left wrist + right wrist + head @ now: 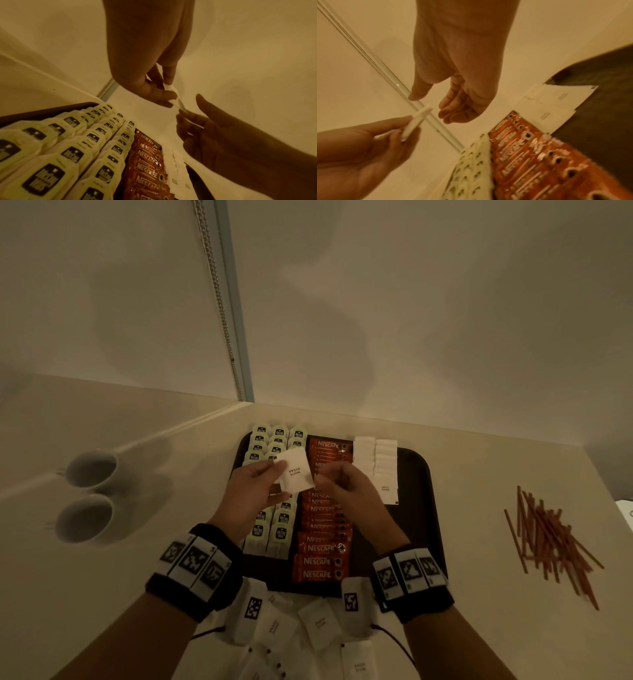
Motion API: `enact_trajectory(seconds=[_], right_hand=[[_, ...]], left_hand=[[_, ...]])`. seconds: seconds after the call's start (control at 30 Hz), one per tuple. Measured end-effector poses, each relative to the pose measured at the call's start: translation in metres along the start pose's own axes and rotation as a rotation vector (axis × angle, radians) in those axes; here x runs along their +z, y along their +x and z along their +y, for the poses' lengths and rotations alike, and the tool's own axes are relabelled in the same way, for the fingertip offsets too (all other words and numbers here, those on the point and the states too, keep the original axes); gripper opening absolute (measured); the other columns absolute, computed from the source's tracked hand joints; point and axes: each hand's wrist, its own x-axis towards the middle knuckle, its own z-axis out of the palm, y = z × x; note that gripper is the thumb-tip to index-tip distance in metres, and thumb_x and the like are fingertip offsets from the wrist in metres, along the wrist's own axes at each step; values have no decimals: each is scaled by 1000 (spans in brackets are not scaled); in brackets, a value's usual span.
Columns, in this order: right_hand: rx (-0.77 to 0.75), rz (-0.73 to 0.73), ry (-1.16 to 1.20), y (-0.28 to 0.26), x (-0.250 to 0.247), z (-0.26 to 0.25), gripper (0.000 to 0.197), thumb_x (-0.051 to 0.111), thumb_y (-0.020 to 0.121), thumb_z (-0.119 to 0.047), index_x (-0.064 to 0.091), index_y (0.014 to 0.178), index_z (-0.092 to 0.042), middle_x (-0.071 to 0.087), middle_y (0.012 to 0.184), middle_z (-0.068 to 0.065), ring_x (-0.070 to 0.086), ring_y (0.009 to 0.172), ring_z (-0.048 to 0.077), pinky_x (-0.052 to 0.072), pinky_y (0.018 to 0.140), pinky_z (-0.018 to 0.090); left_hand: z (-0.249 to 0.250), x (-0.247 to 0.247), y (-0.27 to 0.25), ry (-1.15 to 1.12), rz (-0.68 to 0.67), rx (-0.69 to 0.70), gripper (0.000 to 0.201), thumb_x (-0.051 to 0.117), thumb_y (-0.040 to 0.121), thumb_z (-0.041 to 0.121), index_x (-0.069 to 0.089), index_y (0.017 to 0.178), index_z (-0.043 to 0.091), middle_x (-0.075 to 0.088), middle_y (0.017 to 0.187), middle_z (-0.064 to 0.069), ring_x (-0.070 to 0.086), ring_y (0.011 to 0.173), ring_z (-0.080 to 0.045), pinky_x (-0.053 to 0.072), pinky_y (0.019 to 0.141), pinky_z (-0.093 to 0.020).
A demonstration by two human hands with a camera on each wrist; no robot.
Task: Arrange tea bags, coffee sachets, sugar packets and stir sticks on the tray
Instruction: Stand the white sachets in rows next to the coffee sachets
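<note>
A: Big picture? The table (479, 508) carries the dark tray (419, 474): tea bags (281, 520) left, coffee sachets (320, 561) middle, two sugar columns (375, 460) right.

B: And the sugar packet (297, 470)?

A: Pinched in the left hand (255, 491), raised above the tea bags (edge-on from the wrists). The right hand (346, 487), fingers loosely curled and holding nothing, sits just beside its right edge, nearer the sugar columns, which lie rightward
</note>
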Motion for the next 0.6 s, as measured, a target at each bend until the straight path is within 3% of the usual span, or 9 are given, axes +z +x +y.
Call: enact_trajectory(seconds=[0.07,0.17,0.27,0.37,0.5,0.6], right_hand=[[-25,-30,54,-6,12,-7,26,68,83,-27,59,104,-15,65,103,2,65,93,13,55,80,25],[-11,49,171,-8,13,-11,17,63,86,-10,57,102,-11,63,104,6,65,97,22,57,80,32],[-45,124,260,-7,6,-16,18,60,86,-2,56,101,-11,63,101,10,64,95,25,57,77,34],[-98,144,178,-8,4,-24,21,63,86,-4,57,105,-9,67,94,8,67,91,23,58,73,31],[-58,113,192,-14,3,-20,33,70,82,-18,59,112,-12,69,102,9,68,94,23,58,78,33],[-15,91,189,-19,6,-9,27,68,84,-17,61,110,-10,69,102,10,67,93,23,56,77,30]], left_hand=[[0,4,-1,52,11,40,9,58,93,14,67,93,12,69,93,-8,68,76,-17,56,58,-21],[0,4,-3,129,4,29,9,57,93,12,65,97,12,69,96,-7,68,77,-18,53,55,-21],[-3,2,-7,342,-110,-3,16,59,90,9,65,104,14,68,93,-3,63,74,-13,51,59,-21],[-5,5,-11,497,-196,76,11,63,89,13,69,96,19,69,83,3,60,65,-2,47,58,-16],[-2,14,-14,420,-153,163,11,66,88,13,69,92,22,72,85,5,63,63,-1,45,54,-11],[-1,18,-17,381,-127,184,14,66,87,8,68,97,17,70,84,7,63,60,5,42,49,-7]])
